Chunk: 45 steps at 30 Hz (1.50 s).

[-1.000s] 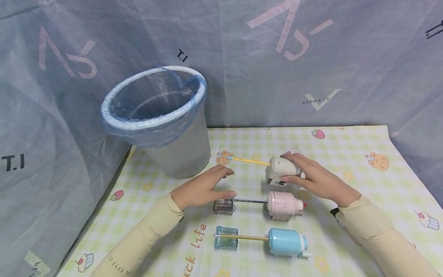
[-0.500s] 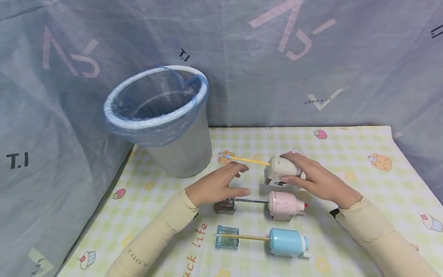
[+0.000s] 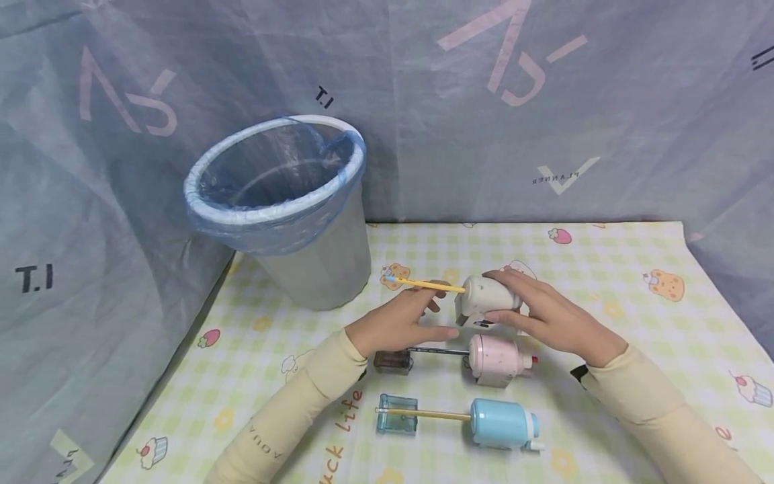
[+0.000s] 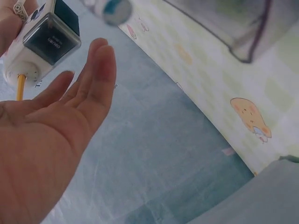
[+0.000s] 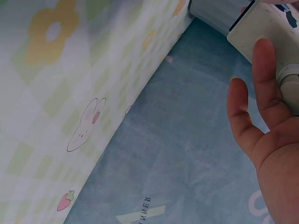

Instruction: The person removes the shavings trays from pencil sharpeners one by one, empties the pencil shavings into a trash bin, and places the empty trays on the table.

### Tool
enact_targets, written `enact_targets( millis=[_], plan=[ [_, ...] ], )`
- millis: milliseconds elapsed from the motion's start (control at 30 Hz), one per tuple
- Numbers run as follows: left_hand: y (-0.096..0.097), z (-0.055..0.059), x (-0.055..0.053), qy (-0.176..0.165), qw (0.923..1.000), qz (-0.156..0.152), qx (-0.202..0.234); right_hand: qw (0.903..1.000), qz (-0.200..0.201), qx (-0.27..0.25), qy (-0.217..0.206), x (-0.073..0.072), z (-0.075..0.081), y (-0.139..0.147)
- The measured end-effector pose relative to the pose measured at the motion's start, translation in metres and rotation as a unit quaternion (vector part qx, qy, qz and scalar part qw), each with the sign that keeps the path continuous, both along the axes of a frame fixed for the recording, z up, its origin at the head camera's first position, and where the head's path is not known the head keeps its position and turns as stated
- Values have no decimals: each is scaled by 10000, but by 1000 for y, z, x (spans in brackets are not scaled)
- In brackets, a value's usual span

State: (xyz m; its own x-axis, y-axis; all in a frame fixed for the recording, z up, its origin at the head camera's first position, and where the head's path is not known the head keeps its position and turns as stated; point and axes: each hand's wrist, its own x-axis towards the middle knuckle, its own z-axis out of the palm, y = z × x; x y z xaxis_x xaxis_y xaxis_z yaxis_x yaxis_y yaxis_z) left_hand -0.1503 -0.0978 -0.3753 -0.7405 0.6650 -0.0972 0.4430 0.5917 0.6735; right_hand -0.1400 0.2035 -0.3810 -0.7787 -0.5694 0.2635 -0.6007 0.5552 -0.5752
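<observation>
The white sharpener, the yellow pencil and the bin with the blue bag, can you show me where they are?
White sharpener (image 3: pixel 486 294): head view, on its rounded body.
Yellow pencil (image 3: pixel 417 283): head view, on the middle of its shaft.
Bin (image 3: pixel 329 265): head view, on its grey outer wall.

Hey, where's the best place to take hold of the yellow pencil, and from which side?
Take the yellow pencil by its slim shaft, probably coming from the left: its right end goes into the white sharpener, while the shaft juts out leftward, leaving that length exposed.
</observation>
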Motion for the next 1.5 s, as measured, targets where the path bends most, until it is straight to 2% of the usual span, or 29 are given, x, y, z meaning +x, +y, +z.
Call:
enact_targets(
  millis=[300, 567, 700, 967, 1233, 1500],
  plan=[
    [13, -5, -6, -39, 9972, -135, 732, 9998, 105, -126, 145, 2, -2, -4],
    [20, -13, -6, -90, 9927, -128, 1197, 9998, 130, -92, 115, 5, -3, -8],
    [20, -13, -5, -87, 9903, -146, 1378, 9998, 129, -107, 116, 6, -3, -7],
    [20, -10, -4, 50, 9899, -297, 1383, 9994, 279, -169, 126, 7, -3, -6],
    [19, -11, -5, 374, 9879, -453, 1438, 9988, 426, -176, 193, 5, -1, -4],
    [18, -9, -4, 351, 9899, -384, 1315, 9988, 401, -36, 284, 3, -1, -2]
  ],
)
